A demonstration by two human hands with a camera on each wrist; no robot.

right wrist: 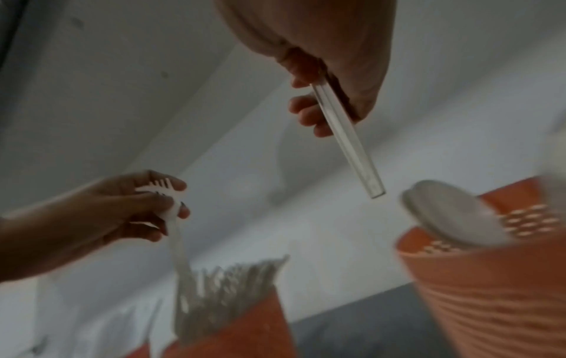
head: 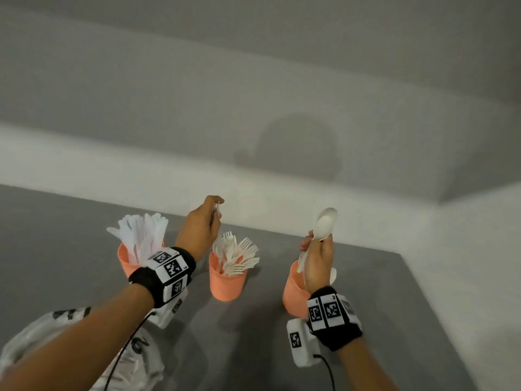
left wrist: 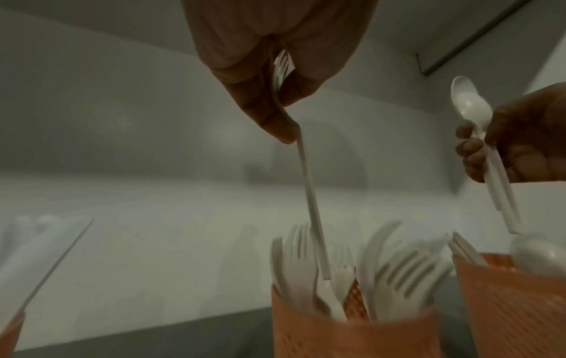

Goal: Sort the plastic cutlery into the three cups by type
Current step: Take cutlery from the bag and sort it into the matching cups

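Note:
Three orange cups stand in a row on the grey table (head: 394,292). The left cup (head: 123,258) holds several white knives, the middle cup (head: 227,286) several white forks, the right cup (head: 291,294) spoons. My left hand (head: 201,225) pinches a white fork (left wrist: 309,193) by its tines, handle hanging down into the middle cup (left wrist: 352,336). My right hand (head: 318,258) grips white spoons (head: 325,222) by their handles, bowls up, handle ends just above the right cup (right wrist: 490,290). In the right wrist view the handles (right wrist: 349,143) point down at that cup's rim.
A white plastic bag (head: 56,345) lies at the near left of the table under my left forearm. A pale wall (head: 253,108) runs behind the cups, and the table's right edge meets a wall at the far right.

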